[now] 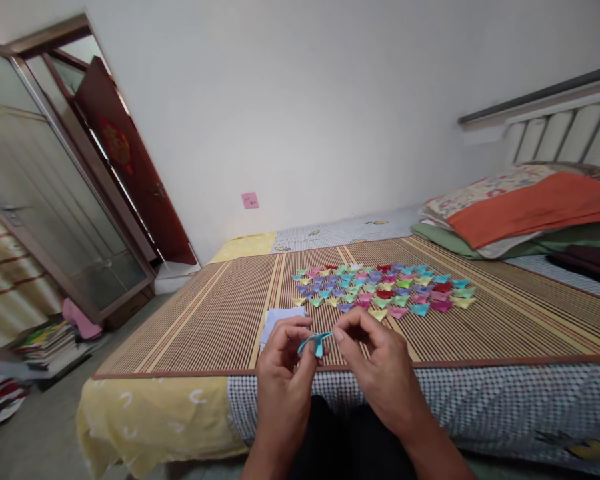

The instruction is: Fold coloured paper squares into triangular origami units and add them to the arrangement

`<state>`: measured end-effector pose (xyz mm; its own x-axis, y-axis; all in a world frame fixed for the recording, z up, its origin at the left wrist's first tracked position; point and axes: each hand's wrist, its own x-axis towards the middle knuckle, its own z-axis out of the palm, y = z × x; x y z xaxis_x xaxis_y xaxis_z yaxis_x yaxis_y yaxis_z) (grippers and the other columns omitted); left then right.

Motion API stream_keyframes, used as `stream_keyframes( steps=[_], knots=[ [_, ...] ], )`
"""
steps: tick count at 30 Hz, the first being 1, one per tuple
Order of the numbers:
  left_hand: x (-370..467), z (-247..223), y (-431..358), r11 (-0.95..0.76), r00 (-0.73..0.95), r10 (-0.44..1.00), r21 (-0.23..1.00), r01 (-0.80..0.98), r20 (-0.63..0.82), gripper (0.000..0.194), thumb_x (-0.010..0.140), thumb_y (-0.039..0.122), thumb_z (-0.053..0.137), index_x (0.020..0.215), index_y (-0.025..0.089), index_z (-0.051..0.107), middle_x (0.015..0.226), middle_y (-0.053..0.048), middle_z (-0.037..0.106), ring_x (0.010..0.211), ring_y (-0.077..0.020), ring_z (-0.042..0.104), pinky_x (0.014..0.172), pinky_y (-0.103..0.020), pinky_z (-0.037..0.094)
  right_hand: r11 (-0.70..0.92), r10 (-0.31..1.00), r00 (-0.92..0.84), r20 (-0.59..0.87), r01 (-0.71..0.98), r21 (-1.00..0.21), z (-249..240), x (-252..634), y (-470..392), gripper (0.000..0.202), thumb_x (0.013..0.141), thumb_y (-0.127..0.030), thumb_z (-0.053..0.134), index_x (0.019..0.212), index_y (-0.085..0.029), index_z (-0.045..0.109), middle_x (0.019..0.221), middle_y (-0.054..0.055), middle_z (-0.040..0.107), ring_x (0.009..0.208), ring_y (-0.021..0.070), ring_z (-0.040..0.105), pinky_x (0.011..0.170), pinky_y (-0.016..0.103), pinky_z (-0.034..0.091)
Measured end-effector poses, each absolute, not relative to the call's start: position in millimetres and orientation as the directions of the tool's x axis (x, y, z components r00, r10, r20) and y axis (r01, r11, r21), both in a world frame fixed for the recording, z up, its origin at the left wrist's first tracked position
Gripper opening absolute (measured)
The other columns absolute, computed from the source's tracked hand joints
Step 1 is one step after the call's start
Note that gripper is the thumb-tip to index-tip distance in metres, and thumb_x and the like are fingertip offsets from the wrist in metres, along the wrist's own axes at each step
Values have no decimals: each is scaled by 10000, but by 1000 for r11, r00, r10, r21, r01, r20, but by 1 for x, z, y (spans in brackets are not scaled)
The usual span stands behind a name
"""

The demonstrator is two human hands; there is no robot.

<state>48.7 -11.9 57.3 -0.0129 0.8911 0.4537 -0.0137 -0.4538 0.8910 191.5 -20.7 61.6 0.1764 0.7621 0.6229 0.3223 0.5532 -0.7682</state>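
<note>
Over the front edge of the mat, my left hand [287, 380] pinches a small turquoise origami crane [316, 344] between thumb and fingers. My right hand [380, 367] is closed too, its thumb and forefinger together at the crane's right tip. Part of the folded paper is hidden by my left fingers. Just beyond my left hand lies a stack of pale lilac paper sheets [281, 320], partly covered by that hand. Farther back and to the right, many folded paper cranes [385, 295] in mixed colours stand in rows on the mat.
A striped bamboo mat [205, 320] covers the bed, with a yellow and checked bedsheet [155, 413] hanging over the front. Folded bedding with an orange panel [535, 207] lies at the back right. Books [47, 343] are piled left of the bed, near a red door [130, 160].
</note>
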Motion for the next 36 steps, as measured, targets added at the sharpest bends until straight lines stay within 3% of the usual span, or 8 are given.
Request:
stream_keyframes(
  steps=[6, 15, 19, 23, 26, 29, 32, 36],
  knots=[
    [52, 49, -13, -515, 2, 853, 841, 167, 522, 79, 912, 214, 668, 845, 219, 710, 1174, -108, 669, 1027, -267, 656, 778, -331, 553, 462, 838, 138, 529, 337, -820, 62, 190, -20, 94, 862, -217, 558, 781, -220, 606, 661, -2, 631, 567, 154, 577, 526, 258, 467],
    [50, 42, -15, -507, 107, 862, 840, 193, 495, 58, 926, 221, 662, 889, 217, 706, 1248, -113, 656, 1089, -273, 649, 820, -331, 526, 419, 880, 123, 459, 254, -871, 57, 204, -11, 155, 900, -269, 575, 786, -195, 650, 660, -5, 627, 590, 156, 575, 548, 262, 440],
    [48, 47, -11, -367, 144, 921, 930, 7, 362, 142, 920, 312, 693, 887, 215, 595, 1211, -96, 681, 906, -201, 656, 768, -307, 517, 443, 889, -34, 457, 320, -838, 61, 216, -9, 135, 909, -197, 586, 813, -197, 682, 681, -19, 620, 619, 148, 552, 567, 258, 406],
    [44, 57, 1, -217, 280, 934, 975, -46, 221, 265, 838, 367, 791, 900, 191, 602, 858, -22, 657, 697, -134, 550, 605, -229, 425, 514, 857, -254, 448, 362, -778, 73, 224, -7, 173, 879, -102, 601, 778, -198, 705, 722, -19, 642, 678, 145, 566, 607, 253, 391],
    [42, 60, 7, -129, 428, 891, 989, -78, 150, 301, 800, 383, 827, 882, 170, 633, 783, -2, 595, 680, -123, 512, 589, -217, 395, 529, 842, -339, 419, 376, -760, 79, 223, -3, 180, 836, -52, 608, 791, -200, 700, 703, -37, 621, 636, 127, 531, 577, 241, 363],
    [42, 56, 8, -78, 461, 875, 983, -167, 148, 296, 803, 375, 830, 888, 169, 635, 809, -8, 600, 743, -134, 553, 662, -227, 428, 547, 831, -365, 420, 395, -739, 82, 220, 2, 196, 825, -33, 607, 797, -206, 695, 686, -44, 615, 618, 121, 515, 566, 238, 353],
    [42, 50, 9, -58, 427, 891, 972, -228, 153, 296, 796, 363, 838, 917, 167, 651, 828, -10, 625, 736, -128, 566, 678, -232, 447, 568, 820, -340, 461, 380, -730, 82, 217, 1, 178, 871, -70, 604, 837, -215, 702, 749, -22, 664, 674, 141, 572, 610, 253, 400],
    [43, 47, 10, -97, 283, 946, 971, -219, 159, 294, 808, 368, 820, 987, 166, 704, 800, -7, 643, 706, -127, 571, 646, -226, 476, 544, 819, -82, 568, 427, -723, 71, 217, -10, 118, 953, -194, 600, 857, -226, 662, 794, 3, 667, 711, 169, 603, 660, 289, 448]
  ],
)
